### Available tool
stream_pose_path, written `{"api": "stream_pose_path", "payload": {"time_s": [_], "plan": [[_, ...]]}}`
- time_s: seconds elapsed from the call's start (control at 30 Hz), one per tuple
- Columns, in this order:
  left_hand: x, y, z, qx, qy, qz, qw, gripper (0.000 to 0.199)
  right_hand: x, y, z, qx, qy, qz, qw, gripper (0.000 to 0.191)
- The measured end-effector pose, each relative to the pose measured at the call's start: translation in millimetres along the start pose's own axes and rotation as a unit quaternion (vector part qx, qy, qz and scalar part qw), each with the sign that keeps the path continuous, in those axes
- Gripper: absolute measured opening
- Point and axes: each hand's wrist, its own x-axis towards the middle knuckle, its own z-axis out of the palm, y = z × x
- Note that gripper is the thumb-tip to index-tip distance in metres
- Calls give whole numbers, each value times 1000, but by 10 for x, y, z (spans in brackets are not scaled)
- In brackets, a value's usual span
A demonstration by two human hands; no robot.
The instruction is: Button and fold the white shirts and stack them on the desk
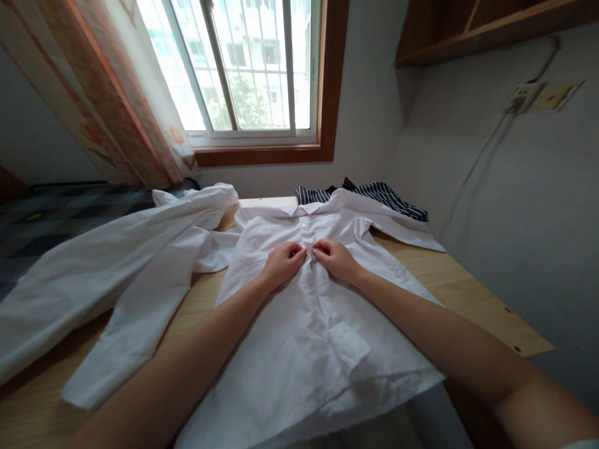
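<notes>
A white button-up shirt (pixel 276 337) lies face up on the wooden table, its collar toward the window and its hem hanging over the near edge. At the upper front placket, my left hand (pixel 284 263) is closed in a pinch on the shirt's left-of-centre edge. Just to its right, my right hand (pixel 336 259) pinches the other side of the placket, the fingertips of both hands nearly touching. One button shows above them near the collar. Below the hands the front edges lie loose and wrinkled.
More white clothing (pixel 116 243) spreads over the left of the wooden table (pixel 472 299). A black-and-white striped garment (pixel 388 198) lies behind the shirt's collar. Beyond are a window (pixel 253 75), a curtain (pixel 107 93), a dark checked surface (pixel 60 212) and a wall socket (pixel 526 98) with a cable.
</notes>
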Motion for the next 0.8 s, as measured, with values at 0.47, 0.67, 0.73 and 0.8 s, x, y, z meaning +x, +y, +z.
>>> {"api": "stream_pose_path", "payload": {"time_s": [0.47,0.67,0.73,0.8], "plan": [[-42,35,-9,37,14,18,999,23,-17,-33,7,-13,2,-6,1000,20],[2,-32,18,-14,24,25,999,24,-1,2,14,-7,-4,-12,1000,21],[14,-45,32,-27,27,22,999,25,2,10,13,-10,-6,-16,1000,21],[23,-54,41,-35,31,20,999,26,-4,6,11,-17,-7,-19,1000,21]]}}
